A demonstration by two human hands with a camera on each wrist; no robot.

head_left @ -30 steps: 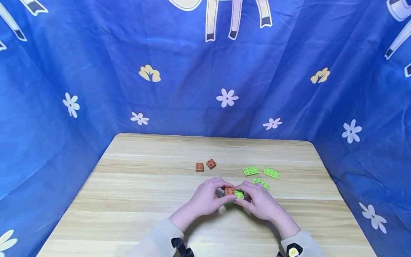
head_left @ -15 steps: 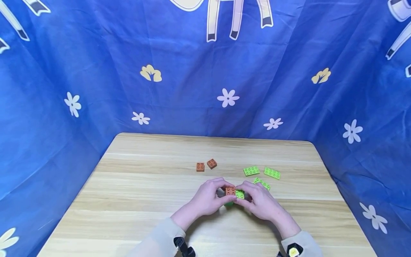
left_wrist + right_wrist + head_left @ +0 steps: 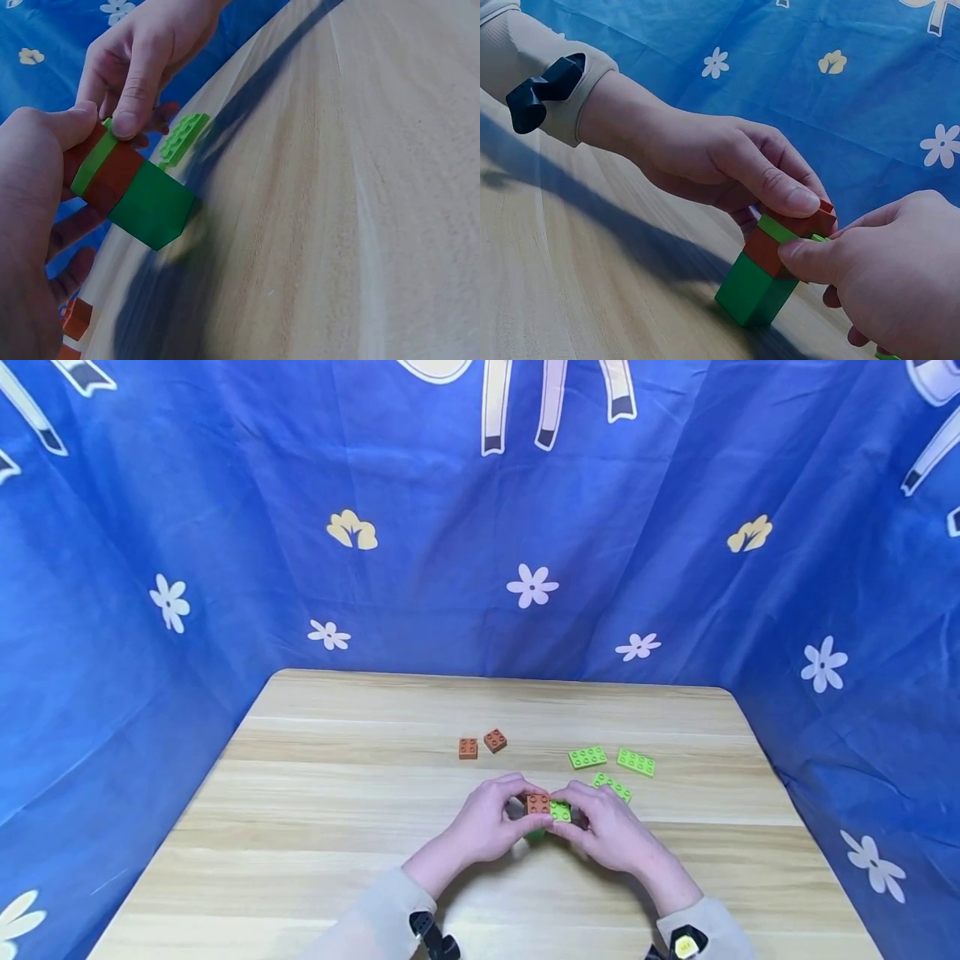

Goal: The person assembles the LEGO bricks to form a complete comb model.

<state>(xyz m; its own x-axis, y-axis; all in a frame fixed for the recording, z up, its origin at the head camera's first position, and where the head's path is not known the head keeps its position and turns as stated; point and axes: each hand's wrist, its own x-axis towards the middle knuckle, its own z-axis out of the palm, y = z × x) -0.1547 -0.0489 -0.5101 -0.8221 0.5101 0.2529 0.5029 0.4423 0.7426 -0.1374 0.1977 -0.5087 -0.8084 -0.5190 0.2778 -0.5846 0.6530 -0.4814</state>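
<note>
A small stack of toy building bricks stands between both hands. Its dark green block (image 3: pixel 754 292) is at the bottom, under a brown brick (image 3: pixel 116 177). Above these lies a light green studded plate (image 3: pixel 560 812), whose right part sticks out past the stack. A second brown brick (image 3: pixel 537 803) sits on top of the plate's left part. My left hand (image 3: pixel 487 823) pinches this top brick between thumb and fingers. My right hand (image 3: pixel 609 829) pinches the plate's overhanging end, its thumb close to the left thumb. Fingers partly hide the far side of the stack.
Two loose brown bricks, one left (image 3: pixel 468 748) and one right (image 3: pixel 495 741), lie behind the left hand. Three light green plates, including one at the far right (image 3: pixel 636 762), lie beyond the right hand. Blue patterned cloth (image 3: pixel 480 568) encloses the wooden table (image 3: pixel 315 793).
The head view has shifted slightly. Both hands keep their grip on the stack in almost the same place, and the loose bricks and plates have not moved.
</note>
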